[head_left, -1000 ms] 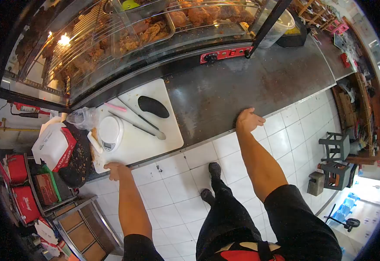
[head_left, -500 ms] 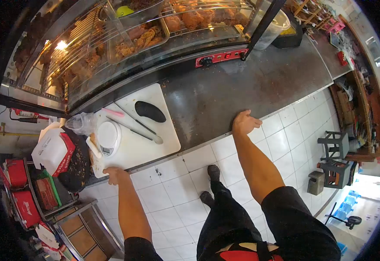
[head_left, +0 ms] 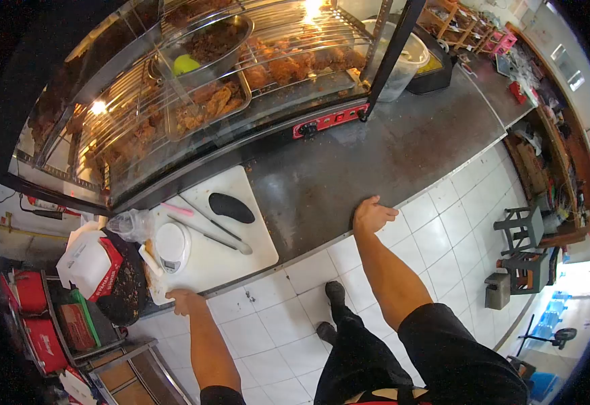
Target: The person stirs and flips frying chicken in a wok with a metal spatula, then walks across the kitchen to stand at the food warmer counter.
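My left hand (head_left: 184, 302) rests on the counter's front edge, by the near corner of a white cutting board (head_left: 254, 243). My right hand (head_left: 373, 215) lies on the edge of the dark counter (head_left: 349, 155), its fingers apart and nothing in it. On the board are a white scale (head_left: 172, 244), metal tongs (head_left: 224, 226) and a black oval object (head_left: 231, 208). A clear plastic bag (head_left: 130, 225) sits at the board's left. The fingers of my left hand are partly curled over the edge, with nothing visible in them.
A lit glass display case (head_left: 207, 121) with fried pieces stands along the back of the counter. At the left are a white and red box (head_left: 91, 264) and red containers (head_left: 44, 344). Stools (head_left: 521, 229) stand on the tiled floor at the right.
The view has tilted up, so the counter and both hands appear lower and more of the display case shows. Both hands remain at the counter edge.
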A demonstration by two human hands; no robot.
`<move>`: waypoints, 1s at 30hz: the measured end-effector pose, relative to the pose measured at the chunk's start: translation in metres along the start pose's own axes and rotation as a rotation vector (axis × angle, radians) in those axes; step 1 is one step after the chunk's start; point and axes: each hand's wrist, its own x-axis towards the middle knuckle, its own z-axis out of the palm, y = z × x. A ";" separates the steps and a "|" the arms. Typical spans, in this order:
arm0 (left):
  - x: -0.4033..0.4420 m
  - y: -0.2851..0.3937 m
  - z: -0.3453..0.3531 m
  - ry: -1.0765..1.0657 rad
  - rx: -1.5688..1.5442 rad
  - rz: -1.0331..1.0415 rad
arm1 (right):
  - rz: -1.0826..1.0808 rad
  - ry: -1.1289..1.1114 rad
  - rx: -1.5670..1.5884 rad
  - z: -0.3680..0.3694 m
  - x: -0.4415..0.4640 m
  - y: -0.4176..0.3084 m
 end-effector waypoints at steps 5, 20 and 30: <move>0.033 -0.013 0.016 -0.048 0.515 0.207 | -0.005 0.036 -0.006 0.001 -0.002 -0.001; 0.038 -0.010 0.021 0.104 -0.331 -0.218 | 0.003 0.048 -0.018 0.008 0.001 0.003; 0.007 0.002 0.007 0.088 -0.383 -0.198 | -0.008 0.125 -0.061 0.014 0.004 0.005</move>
